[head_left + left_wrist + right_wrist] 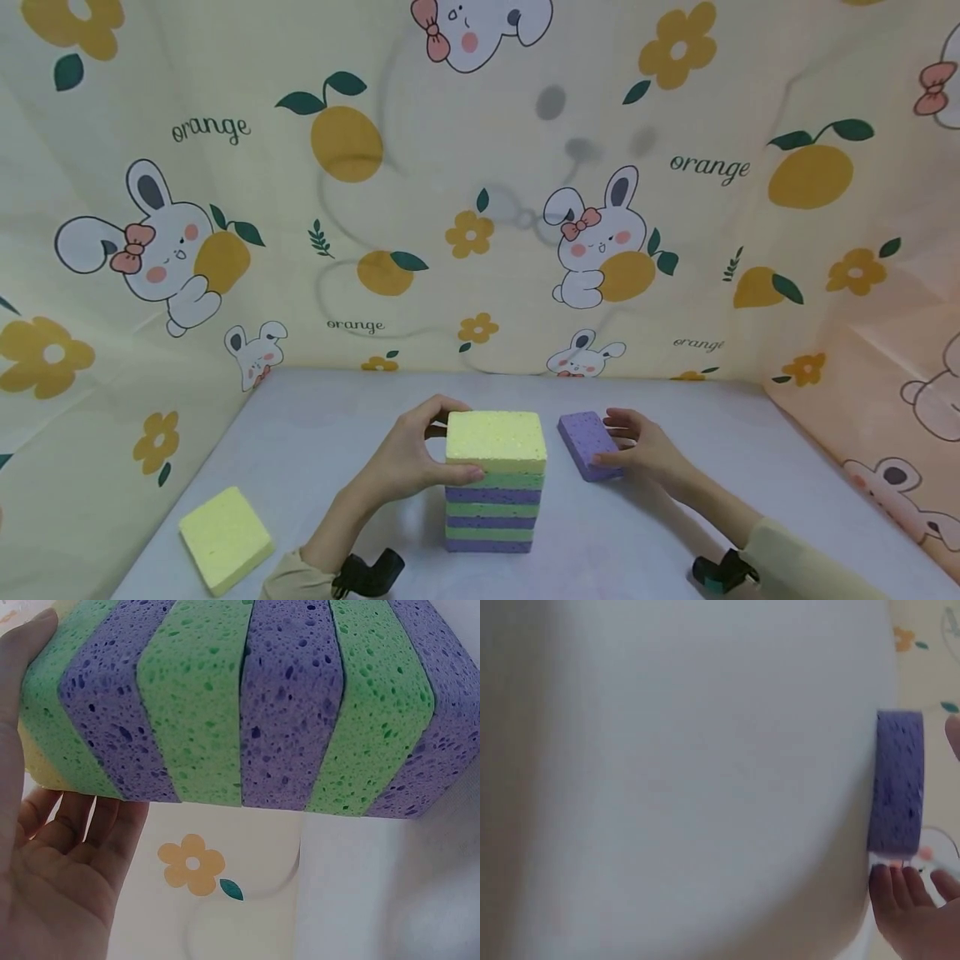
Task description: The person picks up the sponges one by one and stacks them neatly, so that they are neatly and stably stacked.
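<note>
In the head view, a stack of several sponges stands on the table, purple and green layers alternating under a yellow sponge. My left hand grips the stack near its top, thumb across the near face and fingers behind. The left wrist view shows this hand against the stack's pitted sides. To the right of the stack, a purple sponge lies flat. My right hand is spread around its right end, thumb at the near side. In the right wrist view, the fingers are right at the purple sponge's edge.
Another yellow sponge lies at the table's left side. A printed cloth with rabbits and oranges hangs behind and along both sides of the white table. Black wrist cameras sit on both forearms.
</note>
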The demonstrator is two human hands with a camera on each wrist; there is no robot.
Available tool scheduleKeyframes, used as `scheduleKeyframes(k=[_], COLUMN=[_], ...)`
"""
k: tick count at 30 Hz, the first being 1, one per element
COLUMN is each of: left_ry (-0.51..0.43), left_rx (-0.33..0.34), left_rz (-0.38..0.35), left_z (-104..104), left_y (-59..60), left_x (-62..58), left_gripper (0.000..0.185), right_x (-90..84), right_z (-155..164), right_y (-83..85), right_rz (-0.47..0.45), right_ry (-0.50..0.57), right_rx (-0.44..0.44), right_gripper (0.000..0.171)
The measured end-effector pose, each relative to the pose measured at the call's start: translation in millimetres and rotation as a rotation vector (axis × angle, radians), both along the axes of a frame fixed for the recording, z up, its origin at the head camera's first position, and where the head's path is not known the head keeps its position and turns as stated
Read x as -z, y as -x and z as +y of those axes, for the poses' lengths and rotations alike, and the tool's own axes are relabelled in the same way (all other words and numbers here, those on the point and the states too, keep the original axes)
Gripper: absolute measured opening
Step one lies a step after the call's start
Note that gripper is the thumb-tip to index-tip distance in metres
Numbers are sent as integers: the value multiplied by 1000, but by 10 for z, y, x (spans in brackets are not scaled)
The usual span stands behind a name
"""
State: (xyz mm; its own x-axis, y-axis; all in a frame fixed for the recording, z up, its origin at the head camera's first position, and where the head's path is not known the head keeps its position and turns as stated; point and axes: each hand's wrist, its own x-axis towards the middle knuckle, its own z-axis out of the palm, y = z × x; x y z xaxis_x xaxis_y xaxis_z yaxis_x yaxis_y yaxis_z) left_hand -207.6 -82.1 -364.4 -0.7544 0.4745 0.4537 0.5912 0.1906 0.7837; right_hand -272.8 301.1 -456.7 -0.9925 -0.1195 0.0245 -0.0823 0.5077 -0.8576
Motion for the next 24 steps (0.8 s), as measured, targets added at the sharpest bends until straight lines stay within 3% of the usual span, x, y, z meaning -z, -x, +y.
scheduleKeyframes(k=[8,24], left_ry=[4,1], left_rx=[-10,-9], left_rz=[-10,-16], left_z=[1,0], left_y=[3,6], left_x=[0,12], left_gripper=[60,60], right_x=[9,56], right_z=[-118,-149], right_y=[-89,-51], right_rz=[-8,16], right_ry=[-38,-179], right_rx=[35,52], right_gripper=[92,99])
